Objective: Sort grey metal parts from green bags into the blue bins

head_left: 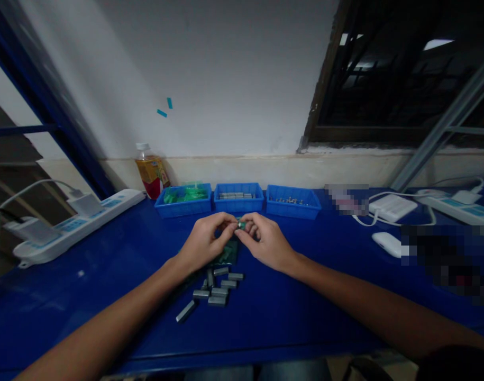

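Small green-and-silver piece (241,225) sits pinched between the fingertips of a worker's left hand (213,239) and right hand (264,239), both closed on it above a glossy blue table (289,312); its exact shape is too small to make out. Thumbs and curled forefingers almost meet around the piece, just in front of a row of three blue plastic trays with straight, slightly flared walls. Crinkled, bright green material fills the left tray (184,208), smooth silvery bars lie side by side in the middle tray (239,204), and tiny shiny metal bits are scattered in the right tray (293,210). Below the left hand, partly covered by it, lies a dark green, glossy packet (228,256). Nearer the worker, a loose cluster of stubby gray bars (219,292), flat-faced with a dull metallic sheen, spreads at mixed angles. A clear bottle (150,172) of amber drink with a white cap stands behind the left tray, against a matte, pale wall (226,79). At right rests a smooth, rounded white case (386,244).
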{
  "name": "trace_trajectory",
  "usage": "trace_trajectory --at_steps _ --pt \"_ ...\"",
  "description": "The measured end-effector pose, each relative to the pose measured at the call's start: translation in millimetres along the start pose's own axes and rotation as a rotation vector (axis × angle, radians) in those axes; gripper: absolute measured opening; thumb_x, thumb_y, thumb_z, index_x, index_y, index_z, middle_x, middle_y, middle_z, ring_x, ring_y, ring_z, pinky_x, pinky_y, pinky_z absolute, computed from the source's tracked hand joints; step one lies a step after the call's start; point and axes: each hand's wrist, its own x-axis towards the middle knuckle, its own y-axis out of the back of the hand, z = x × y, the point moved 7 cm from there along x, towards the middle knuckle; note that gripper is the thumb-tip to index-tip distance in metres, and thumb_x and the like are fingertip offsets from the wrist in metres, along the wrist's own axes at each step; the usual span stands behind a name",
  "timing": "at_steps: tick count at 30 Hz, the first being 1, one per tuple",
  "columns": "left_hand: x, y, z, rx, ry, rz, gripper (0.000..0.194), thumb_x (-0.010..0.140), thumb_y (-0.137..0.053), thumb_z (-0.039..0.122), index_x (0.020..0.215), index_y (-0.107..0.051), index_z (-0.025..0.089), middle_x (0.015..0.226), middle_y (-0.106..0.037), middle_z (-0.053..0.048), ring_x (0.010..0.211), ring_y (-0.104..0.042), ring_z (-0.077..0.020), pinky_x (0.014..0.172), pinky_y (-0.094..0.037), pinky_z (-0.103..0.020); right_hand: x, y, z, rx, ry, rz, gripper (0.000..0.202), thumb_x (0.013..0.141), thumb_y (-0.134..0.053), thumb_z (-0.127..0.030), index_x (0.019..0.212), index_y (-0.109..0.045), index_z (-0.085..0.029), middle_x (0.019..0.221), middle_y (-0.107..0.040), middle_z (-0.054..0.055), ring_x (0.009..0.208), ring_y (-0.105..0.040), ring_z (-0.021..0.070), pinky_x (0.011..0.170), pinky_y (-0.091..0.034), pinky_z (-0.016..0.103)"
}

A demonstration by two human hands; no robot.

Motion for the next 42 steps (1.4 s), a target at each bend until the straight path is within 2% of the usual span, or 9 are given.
trace_trajectory --at_steps 9,14,17,22,27,32,35,38,42 --pt "1 -13.3 -11 0.030 0.101 -0.155 0.033 0.094 -0.038 0.037 0.087 -0.063 0.016 0.081 -0.067 -0.002 0.074 -0.061 -0.0160 0.067 -0.044 -0.024 14 23 -4 -0.301 0.214 0.029 0.012 0.086 -0.052 -0.026 0.084 -0.059 -0.017 0.080 -0.060 0.005 0.077 -0.056 0.0170 0.072 -0.043 0.029" --pt "9 -21.0 -28 0.254 0.035 -0.244 0.023 0.089 -0.050 0.032 0.102 -0.061 0.017 0.098 -0.065 -0.007 0.089 -0.060 -0.0193 0.079 -0.046 -0.029 35 78 59 -0.666 -0.088 0.141 0.019 0.084 -0.053 -0.029 0.081 -0.065 -0.015 0.087 -0.064 0.011 0.089 -0.055 0.0242 0.080 -0.041 0.036" --pt "17 -28.7 -30 0.351 -0.046 -0.318 0.037 0.083 -0.059 0.040 0.114 -0.058 0.020 0.111 -0.060 -0.009 0.102 -0.056 -0.0232 0.087 -0.045 -0.034 31 100 94 -0.803 -0.318 0.137 0.026 0.084 -0.051 -0.035 0.080 -0.068 -0.016 0.091 -0.064 0.013 0.093 -0.053 0.0280 0.078 -0.039 0.039" --pt "23 -33.7 -31 0.367 -0.086 -0.359 0.020 0.090 -0.051 0.031 0.102 -0.062 0.020 0.101 -0.065 -0.006 0.093 -0.061 -0.0199 0.081 -0.047 -0.031 24 102 93 -0.850 -0.355 0.138 0.031 0.086 -0.046 -0.035 0.076 -0.068 -0.017 0.092 -0.065 0.013 0.094 -0.050 0.0300 0.076 -0.035 0.042" --pt "16 -11.3 -25 0.241 -0.062 -0.051 0.014 0.091 -0.048 0.024 0.088 -0.060 0.017 0.092 -0.067 -0.006 0.087 -0.064 -0.0187 0.079 -0.049 -0.031 25 70 46 -0.492 -0.172 0.179 0.023 0.085 -0.049 -0.034 0.078 -0.063 -0.017 0.080 -0.064 0.008 0.083 -0.054 0.0231 0.074 -0.037 0.036" --pt "5 5.2 13 0.084 -0.220 0.146 0.008 0.089 -0.050 0.018 0.091 -0.058 0.017 0.109 -0.062 -0.009 0.102 -0.060 -0.0171 0.088 -0.049 -0.031 11 13 32 0.369 -0.493 0.005 0.036 0.077 -0.057 -0.046 0.098 -0.054 -0.017 0.060 -0.054 -0.003 0.058 -0.055 0.0150 0.056 -0.039 0.027" --pt "2 4.2 25 -0.038 -0.230 0.125 0.009 0.087 -0.052 0.013 0.092 -0.058 0.019 0.113 -0.059 -0.008 0.106 -0.058 -0.0168 0.090 -0.049 -0.030 8 14 28 0.612 -0.534 0.121 0.048 0.069 -0.067 -0.041 0.106 -0.048 -0.018 0.062 -0.053 -0.005 0.059 -0.056 0.0136 0.057 -0.042 0.026" --pt "2 0.6 14 -0.336 -0.039 0.140 0.023 0.084 -0.057 0.016 0.106 -0.051 0.022 0.120 -0.053 -0.008 0.098 -0.061 -0.0159 0.083 -0.053 -0.029 7 28 26 0.624 -0.470 0.245 0.054 0.068 -0.070 -0.035 0.114 -0.046 -0.019 0.067 -0.057 -0.004 0.062 -0.056 0.0133 0.060 -0.044 0.027" --pt "-2 -12.9 -15 -0.617 0.274 0.146 0.052 0.082 -0.061 0.024 0.126 -0.036 0.025 0.123 -0.051 -0.009 0.072 -0.061 -0.0095 0.061 -0.053 -0.023 3 20 22 0.502 -0.366 0.125 0.025 0.077 -0.063 -0.030 0.099 -0.058 -0.019 0.080 -0.064 0.002 0.072 -0.060 0.0157 0.066 -0.047 0.030"
